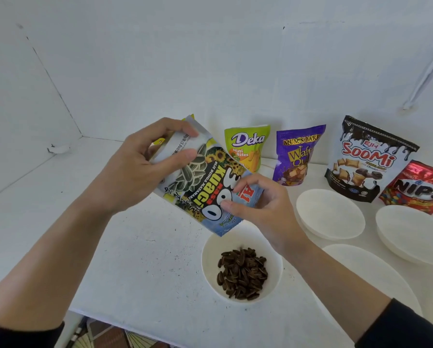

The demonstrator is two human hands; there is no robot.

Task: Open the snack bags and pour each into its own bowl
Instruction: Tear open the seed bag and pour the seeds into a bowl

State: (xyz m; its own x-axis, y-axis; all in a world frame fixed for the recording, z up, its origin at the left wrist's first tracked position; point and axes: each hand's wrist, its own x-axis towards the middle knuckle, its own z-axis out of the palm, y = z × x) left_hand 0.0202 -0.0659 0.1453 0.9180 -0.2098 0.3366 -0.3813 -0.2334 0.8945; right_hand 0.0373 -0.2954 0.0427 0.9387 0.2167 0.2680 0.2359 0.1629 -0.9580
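Observation:
A sunflower-seed bag (205, 179) is held upside down, tilted with its mouth toward a white bowl (275, 267) just below it. Dark seeds (243, 272) lie heaped in that bowl. My left hand (145, 164) grips the bag's upper end between thumb and fingers. My right hand (258, 202) pinches the bag's lower end near its mouth. At the back stand a green Deka bag (248, 146), a purple wafer bag (297, 154), a black-and-white Soomi bag (363, 159) and a red Nips bag (418, 189).
Several white bowls sit at the right: one (331, 214) behind my right wrist, one (416, 234) at the far right, one (376, 272) partly under my right forearm. White walls close the back and left. The table's front edge (125, 320) runs bottom left.

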